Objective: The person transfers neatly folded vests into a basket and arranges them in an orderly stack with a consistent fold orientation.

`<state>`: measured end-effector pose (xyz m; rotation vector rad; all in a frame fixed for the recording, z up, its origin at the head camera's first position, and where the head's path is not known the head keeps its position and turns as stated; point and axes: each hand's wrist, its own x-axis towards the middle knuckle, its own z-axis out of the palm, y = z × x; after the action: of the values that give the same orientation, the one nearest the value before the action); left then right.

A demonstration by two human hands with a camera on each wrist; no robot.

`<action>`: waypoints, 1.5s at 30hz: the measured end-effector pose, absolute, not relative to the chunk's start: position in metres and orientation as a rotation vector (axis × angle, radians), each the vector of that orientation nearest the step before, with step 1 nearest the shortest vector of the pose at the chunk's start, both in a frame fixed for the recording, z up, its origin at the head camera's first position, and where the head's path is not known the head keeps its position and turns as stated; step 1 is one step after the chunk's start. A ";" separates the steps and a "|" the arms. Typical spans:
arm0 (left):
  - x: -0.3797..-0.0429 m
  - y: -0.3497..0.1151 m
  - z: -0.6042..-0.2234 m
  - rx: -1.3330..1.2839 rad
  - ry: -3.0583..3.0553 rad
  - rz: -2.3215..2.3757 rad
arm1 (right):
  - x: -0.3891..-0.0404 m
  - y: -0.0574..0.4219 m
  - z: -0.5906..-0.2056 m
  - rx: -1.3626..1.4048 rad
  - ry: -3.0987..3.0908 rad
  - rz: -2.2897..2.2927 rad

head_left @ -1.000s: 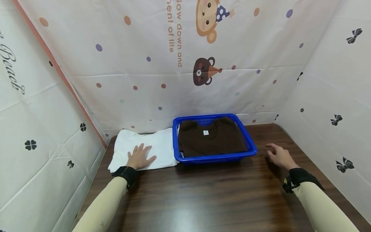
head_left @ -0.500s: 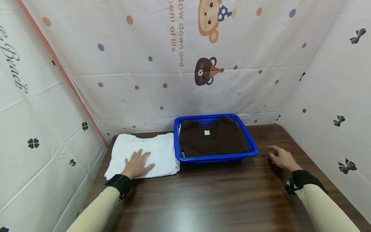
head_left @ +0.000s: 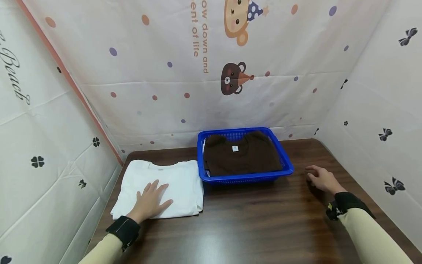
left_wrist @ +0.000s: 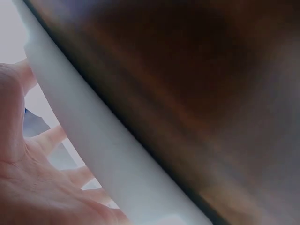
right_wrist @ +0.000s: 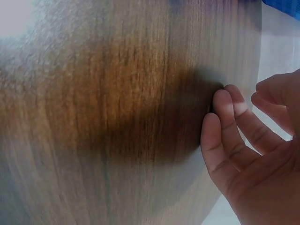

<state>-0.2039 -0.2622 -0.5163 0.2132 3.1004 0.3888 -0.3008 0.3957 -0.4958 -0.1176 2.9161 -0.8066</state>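
A folded white T-shirt (head_left: pixel 181 183) lies on the table at the left, its neckline toward the back wall. My left hand (head_left: pixel 150 201) rests on its front part with the fingers spread. In the left wrist view the shirt's thick folded edge (left_wrist: pixel 93 126) runs past the fingers of my left hand (left_wrist: pixel 42 168). At the right side, my right hand (head_left: pixel 324 180) rests on the table with loosely bent fingers and holds nothing. The right wrist view shows the fingertips of that hand (right_wrist: pixel 253 145) down at the wood.
A blue plastic basket (head_left: pixel 245 179) stands at the back middle, right beside the white shirt. In it lies a folded brown T-shirt (head_left: pixel 244 159) with a white neck label, over something white. The dark wooden table (head_left: pixel 250 223) is enclosed by printed cloth walls (head_left: pixel 158 77).
My left hand has slid the white T-shirt toward me, away from the back wall, baring a strip of table behind it. My right hand has stayed nearly still.
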 end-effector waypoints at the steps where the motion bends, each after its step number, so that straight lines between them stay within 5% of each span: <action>1: -0.201 -0.262 -0.516 0.219 3.108 0.383 | -0.301 0.396 -0.496 -0.118 2.917 -0.807; 29: -0.110 -0.242 -0.520 0.238 3.176 0.346 | -0.299 0.398 -0.500 -0.140 2.964 -0.793; 38: -0.132 -0.274 -0.493 0.034 3.295 1.047 | -0.294 0.392 -0.496 -0.040 2.786 -1.047; 45: -0.153 -0.324 -0.466 -0.269 3.084 0.979 | -0.287 0.378 -0.490 0.073 2.385 -1.494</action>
<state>-0.1527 -0.3244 -0.4659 -0.2692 3.0837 0.9790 -0.2870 0.3777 -0.4905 0.0734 2.3849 -1.4942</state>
